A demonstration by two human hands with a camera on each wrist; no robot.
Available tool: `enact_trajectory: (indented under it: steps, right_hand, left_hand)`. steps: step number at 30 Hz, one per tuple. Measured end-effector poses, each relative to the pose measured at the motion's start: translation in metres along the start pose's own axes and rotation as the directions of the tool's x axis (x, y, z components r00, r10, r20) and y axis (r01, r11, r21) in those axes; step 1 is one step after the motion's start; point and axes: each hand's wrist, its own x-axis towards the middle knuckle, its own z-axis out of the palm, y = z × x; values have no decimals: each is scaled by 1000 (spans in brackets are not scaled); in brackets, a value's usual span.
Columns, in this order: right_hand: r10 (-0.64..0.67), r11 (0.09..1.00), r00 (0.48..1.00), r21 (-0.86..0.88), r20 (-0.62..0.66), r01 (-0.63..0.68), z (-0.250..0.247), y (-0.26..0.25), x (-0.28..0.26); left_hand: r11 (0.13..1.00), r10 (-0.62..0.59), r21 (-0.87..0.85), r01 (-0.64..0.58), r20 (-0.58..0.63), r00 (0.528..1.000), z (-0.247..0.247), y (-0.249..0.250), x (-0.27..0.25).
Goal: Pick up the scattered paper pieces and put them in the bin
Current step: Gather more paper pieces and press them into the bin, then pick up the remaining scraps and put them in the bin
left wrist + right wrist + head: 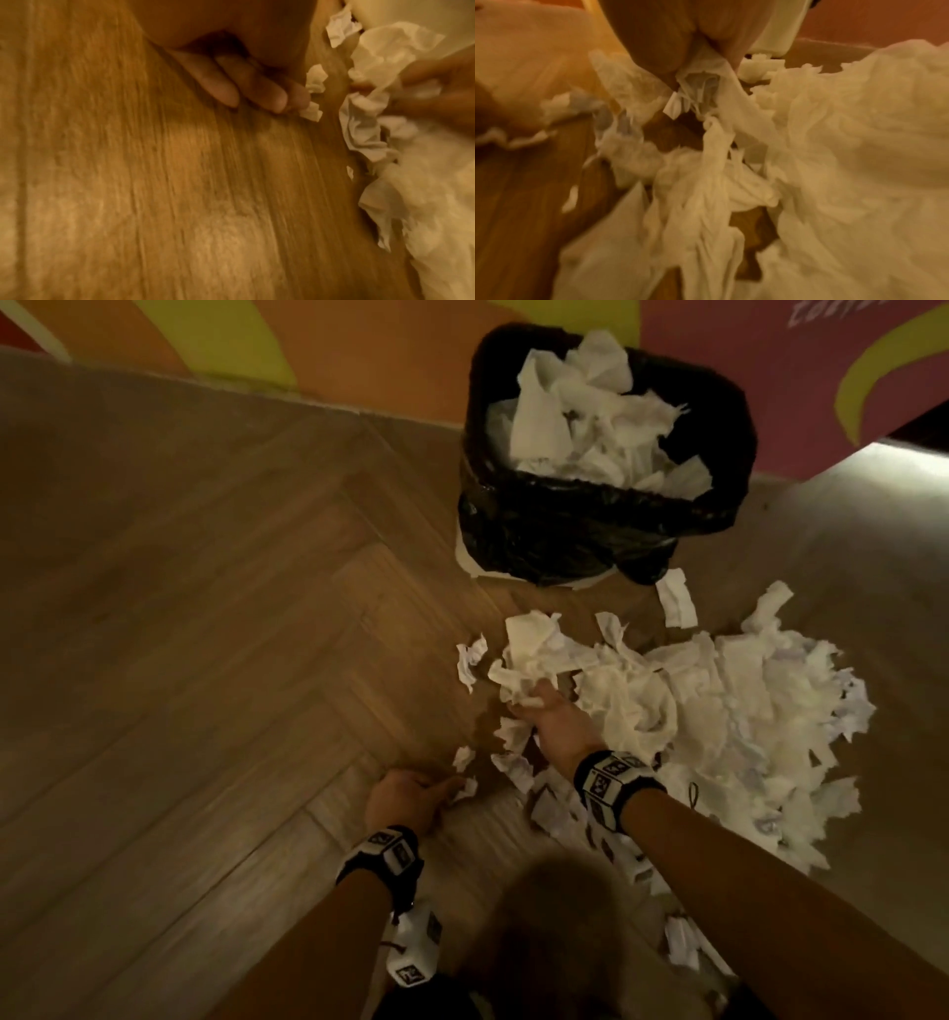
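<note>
A big heap of torn white paper pieces [719, 711] lies on the wooden floor [205, 608], in front of a bin [606, 459] lined with a black bag and filled with paper. My right hand [539, 706] grips a bunch of paper [534, 654] at the heap's left edge; the right wrist view shows the fingers [654, 50] clenched round the paper bunch [700, 85]. My left hand [411, 793] is low on the floor, its fingertips [295, 99] pinching a small paper scrap [312, 111].
More scraps [513, 762] lie between the hands, and others trail back toward my body [678, 942]. A single strip [678, 598] lies by the bin's base. A painted wall [359, 351] runs behind the bin. Bare floor spreads to the left.
</note>
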Motion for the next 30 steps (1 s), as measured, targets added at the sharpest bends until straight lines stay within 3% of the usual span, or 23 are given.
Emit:
enact_trajectory:
  steps: [3,9,11,14,18,22,26,30]
  right_hand:
    - [22,992,999,123,-32,-18,-10,1,2]
    - [-93,990,989,93,-114,104,-21,-1,-6]
    - [-131,991,990,-28,-55,129,-13,-9,-11]
    - [-203,957,970,-182,137,226,15,-23,-31]
    - [-269,929,949,-217,162,300,30,-22,-44]
    - [-279,952,956,-103,90,288,-1,-21,-56]
    - [-310,946,949,78,-51,313,-51,-26,-86]
    - [-249,864,959,418,-134,282,-116,-37,-121]
  left_hand:
    - [1000,4,-4,-4,13,1000,-3,1,1]
    - [996,-31,-86,35,40,999,2,-5,6]
    - [991,-37,-125,40,27,999,5,-6,5]
    - [990,-25,-139,22,-21,999,8,-2,-1]
    - [987,-4,-163,-10,-81,997,13,2,-13]
    - [990,59,-117,-77,-156,986,21,-5,-35]
    - [992,111,63,-107,-74,991,23,-8,-93]
    - [958,119,-253,-138,-86,989,10,43,-162]
